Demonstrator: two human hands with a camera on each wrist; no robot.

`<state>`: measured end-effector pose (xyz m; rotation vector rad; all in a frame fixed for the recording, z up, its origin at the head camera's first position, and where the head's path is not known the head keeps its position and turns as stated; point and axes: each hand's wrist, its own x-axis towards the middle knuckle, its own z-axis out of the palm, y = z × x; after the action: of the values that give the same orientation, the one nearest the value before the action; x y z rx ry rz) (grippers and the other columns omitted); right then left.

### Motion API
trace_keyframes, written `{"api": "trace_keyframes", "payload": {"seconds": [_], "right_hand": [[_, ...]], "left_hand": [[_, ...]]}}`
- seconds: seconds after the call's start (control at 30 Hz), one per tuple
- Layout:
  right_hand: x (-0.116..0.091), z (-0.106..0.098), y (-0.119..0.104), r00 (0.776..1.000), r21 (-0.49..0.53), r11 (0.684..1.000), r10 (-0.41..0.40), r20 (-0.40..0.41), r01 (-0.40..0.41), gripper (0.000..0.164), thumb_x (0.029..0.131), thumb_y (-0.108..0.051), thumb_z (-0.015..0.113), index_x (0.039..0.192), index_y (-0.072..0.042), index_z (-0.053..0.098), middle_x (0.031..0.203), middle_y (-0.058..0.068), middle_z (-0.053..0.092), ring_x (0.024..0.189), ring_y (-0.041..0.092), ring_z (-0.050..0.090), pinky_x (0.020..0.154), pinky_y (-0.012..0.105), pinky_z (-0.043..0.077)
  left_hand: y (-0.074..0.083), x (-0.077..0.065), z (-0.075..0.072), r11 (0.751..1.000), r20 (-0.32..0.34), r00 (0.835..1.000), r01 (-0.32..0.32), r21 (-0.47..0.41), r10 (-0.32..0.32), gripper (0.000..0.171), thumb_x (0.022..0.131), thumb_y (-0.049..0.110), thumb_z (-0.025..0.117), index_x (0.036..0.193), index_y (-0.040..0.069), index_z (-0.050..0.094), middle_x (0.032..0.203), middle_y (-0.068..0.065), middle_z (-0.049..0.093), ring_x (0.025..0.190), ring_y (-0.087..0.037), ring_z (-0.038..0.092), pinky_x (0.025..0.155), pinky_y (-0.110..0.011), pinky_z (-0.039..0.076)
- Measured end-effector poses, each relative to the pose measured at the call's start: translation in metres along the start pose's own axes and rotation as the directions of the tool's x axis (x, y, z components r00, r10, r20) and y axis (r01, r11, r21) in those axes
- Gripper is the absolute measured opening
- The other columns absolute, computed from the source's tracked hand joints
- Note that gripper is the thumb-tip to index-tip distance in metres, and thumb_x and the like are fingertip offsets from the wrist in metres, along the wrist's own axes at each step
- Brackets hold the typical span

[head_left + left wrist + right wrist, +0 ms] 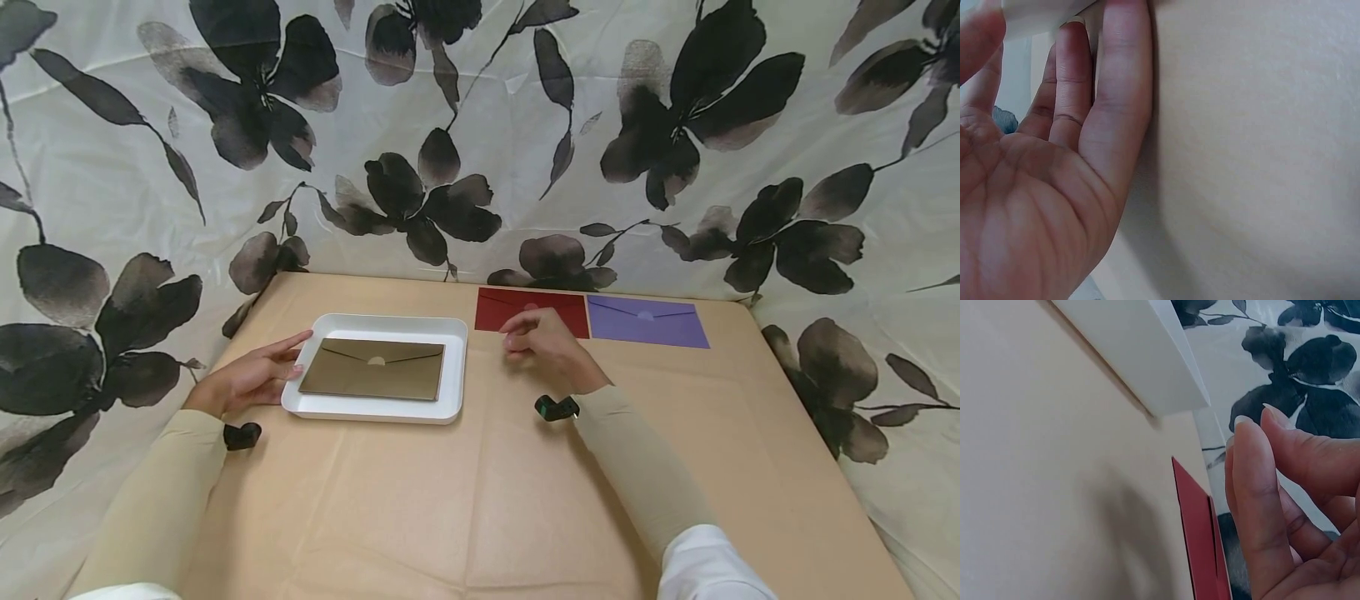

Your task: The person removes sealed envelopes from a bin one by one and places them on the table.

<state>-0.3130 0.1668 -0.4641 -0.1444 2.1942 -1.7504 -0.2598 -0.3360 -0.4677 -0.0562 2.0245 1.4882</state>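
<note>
A white tray (456, 375) stands on the table with a gold envelope (375, 379) lying in it, its flap side up. At the tray's left end my left hand (251, 375) grips the rim, the thumb on the tray's edge; in the left wrist view the fingers reach to its side. My right hand (546, 340) hovers in front of a red envelope (491, 308) and partly covers it. Its fingers are loosely bent with nothing between thumb and fingertips. A purple envelope (652, 325) lies just right of the red one.
The table (420, 508) has a light tan cover. Behind it and at its sides hangs white cloth (540, 167) with dark flowers. A dark band with a small device (557, 407) sits at my right wrist, and another dark device (242, 436) at my left.
</note>
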Motion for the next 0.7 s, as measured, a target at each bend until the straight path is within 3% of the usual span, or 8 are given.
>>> {"api": "trace_keyframes", "payload": {"seconds": [0.43, 0.7], "right_hand": [[-0.005, 0.019, -0.004, 0.999, -0.013, 0.999, -0.037, 0.033, 0.038, 0.026, 0.090, 0.008, 0.073, 0.116, 0.010, 0.073, 0.087, 0.010, 0.075, 0.072, 0.017, 0.073, 0.073, 0.034, 0.064], [-0.009, 0.031, -0.008, 0.996, 0.015, 0.998, -0.060, 0.068, 0.059, 0.028, 0.089, 0.010, 0.073, 0.116, 0.013, 0.070, 0.087, 0.012, 0.075, 0.070, 0.015, 0.072, 0.073, 0.036, 0.065]], "left_hand": [[0.000, -0.001, 0.000, 1.000, -0.007, 1.000, 0.004, 0.021, -0.004, 0.087, 0.105, 0.018, 0.060, 0.168, 0.032, 0.002, 0.174, -0.024, 0.000, 0.139, -0.036, 0.048, 0.100, -0.045, 0.058], [0.000, 0.000, 0.000, 1.000, 0.000, 1.000, -0.003, 0.005, 0.003, 0.088, 0.105, 0.016, 0.060, 0.168, 0.033, 0.002, 0.174, -0.025, 0.001, 0.133, -0.032, 0.053, 0.097, -0.045, 0.060]]}}
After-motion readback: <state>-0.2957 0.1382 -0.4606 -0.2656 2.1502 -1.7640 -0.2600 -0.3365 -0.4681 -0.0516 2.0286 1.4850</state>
